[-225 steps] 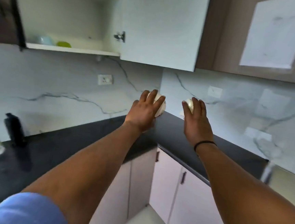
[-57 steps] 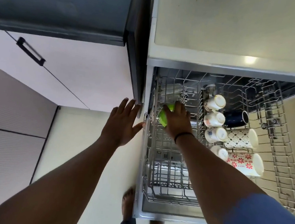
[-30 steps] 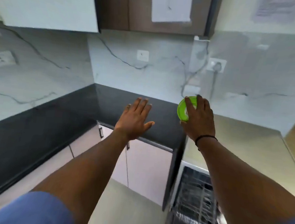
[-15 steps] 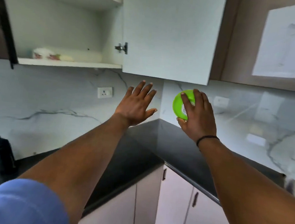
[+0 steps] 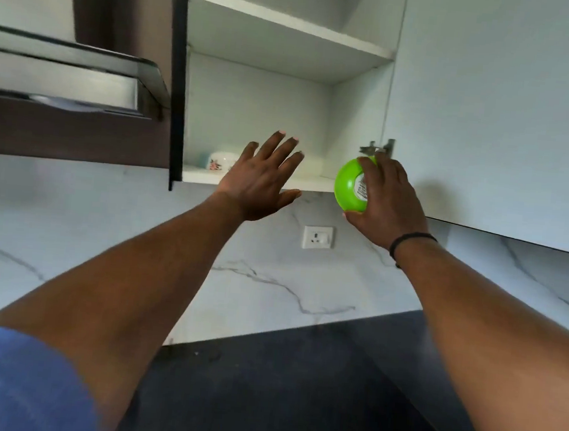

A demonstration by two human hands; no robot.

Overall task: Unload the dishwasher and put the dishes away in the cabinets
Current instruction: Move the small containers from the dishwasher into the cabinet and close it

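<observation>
My right hand (image 5: 389,204) grips a small bright green bowl (image 5: 349,188) with a white label on its underside, held up at the right end of the open wall cabinet's lower shelf (image 5: 252,179). My left hand (image 5: 262,175) is raised in front of that shelf, fingers spread, holding nothing. A white bowl with a floral pattern (image 5: 224,160) sits on the shelf just left of my left hand; part of it is hidden behind the hand. The upper shelf (image 5: 289,21) shows nothing on it.
The white cabinet door (image 5: 499,107) stands open on the right, its hinge (image 5: 378,149) just above the green bowl. A dark range hood (image 5: 69,103) juts out at left. Below are the marble backsplash with a socket (image 5: 317,237) and the black countertop (image 5: 295,388).
The view has tilted up toward the open cabinet. Both hands have risen to the lower shelf's height, the right one still carrying the green bowl taken from the dishwasher rack.
</observation>
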